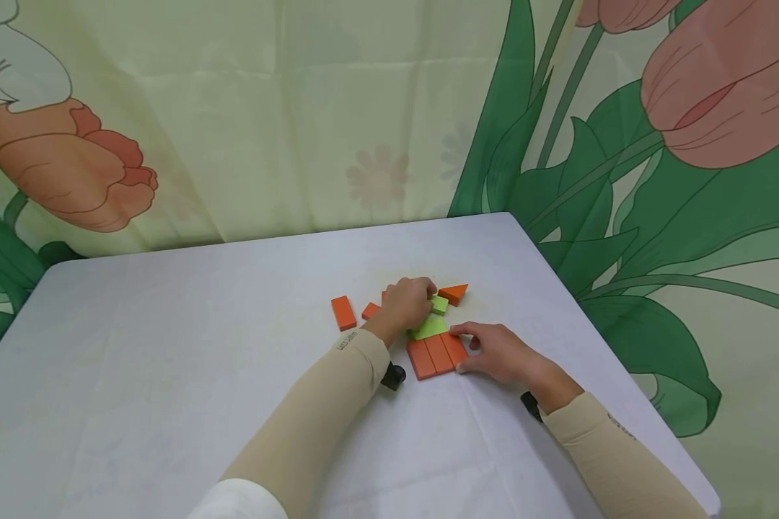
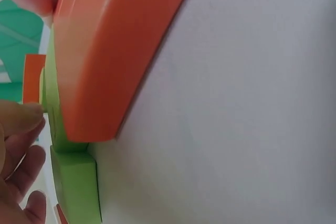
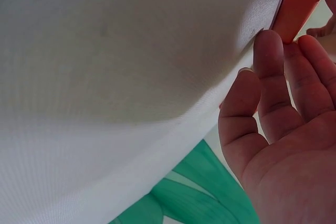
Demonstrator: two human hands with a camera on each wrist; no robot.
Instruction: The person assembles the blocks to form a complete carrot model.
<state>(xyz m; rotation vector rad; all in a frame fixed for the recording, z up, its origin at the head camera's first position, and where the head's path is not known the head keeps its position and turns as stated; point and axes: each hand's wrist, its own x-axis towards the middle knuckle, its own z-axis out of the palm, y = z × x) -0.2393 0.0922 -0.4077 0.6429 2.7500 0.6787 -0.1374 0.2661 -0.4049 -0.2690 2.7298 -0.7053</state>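
Note:
Three orange rectangular blocks (image 1: 428,356) lie side by side on the white table. My right hand (image 1: 500,352) grips the rightmost one, thumb at the near corner and index finger at the far one. In the right wrist view, that orange block (image 3: 298,9) shows between thumb and fingers. Just beyond the row lies a light green block (image 1: 430,329). My left hand (image 1: 407,303) reaches over the green pieces with bent fingers. Its thumb tip touches the edge of a small green block (image 1: 439,304), and its palm hides part of the pieces.
An orange triangular block (image 1: 454,294) lies beyond the green ones. To the left are a loose orange rectangular block (image 1: 343,313) and a small orange block (image 1: 371,311). A flowered curtain (image 1: 376,108) hangs behind the table (image 1: 169,360).

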